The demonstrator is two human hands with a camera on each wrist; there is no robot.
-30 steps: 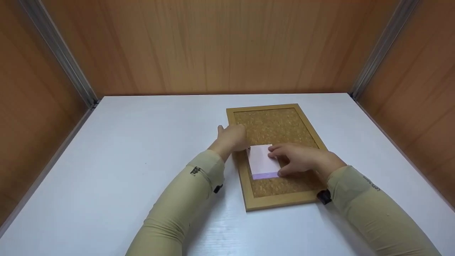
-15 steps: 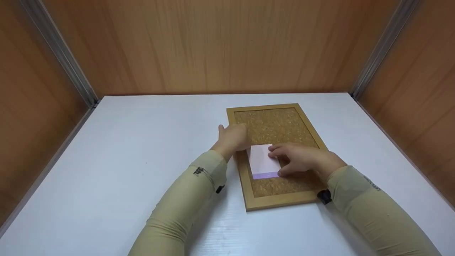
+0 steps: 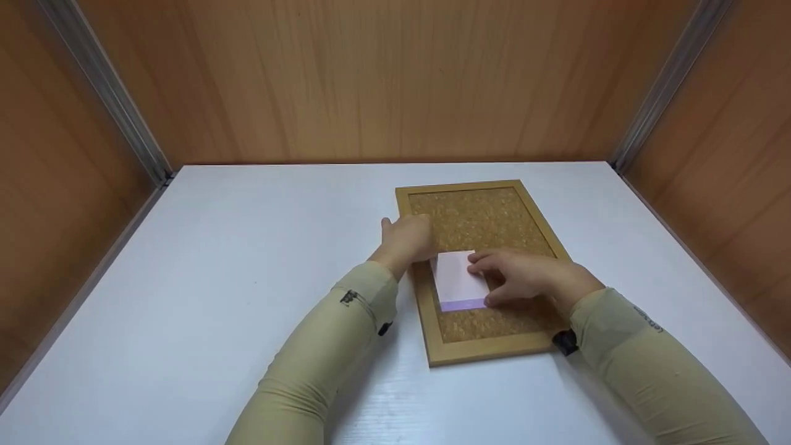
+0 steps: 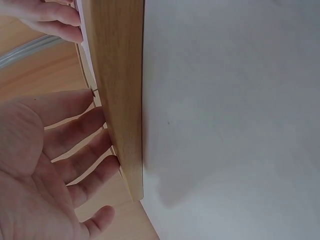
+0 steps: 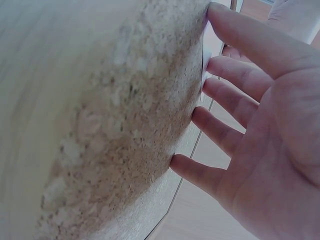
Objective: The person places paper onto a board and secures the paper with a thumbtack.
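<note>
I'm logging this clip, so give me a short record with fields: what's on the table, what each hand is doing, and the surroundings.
surface: white table
board: cork board in a wooden frame, flat on the table
paper: pink-white paper with a purple near edge, lying on the cork
left hand: left hand at the board's left frame edge, fingers straight, touching the frame
right hand: right hand with straight fingers resting on the paper's right side
sleeves: beige, on both arms
surroundings: wood-panel walls on three sides
</note>
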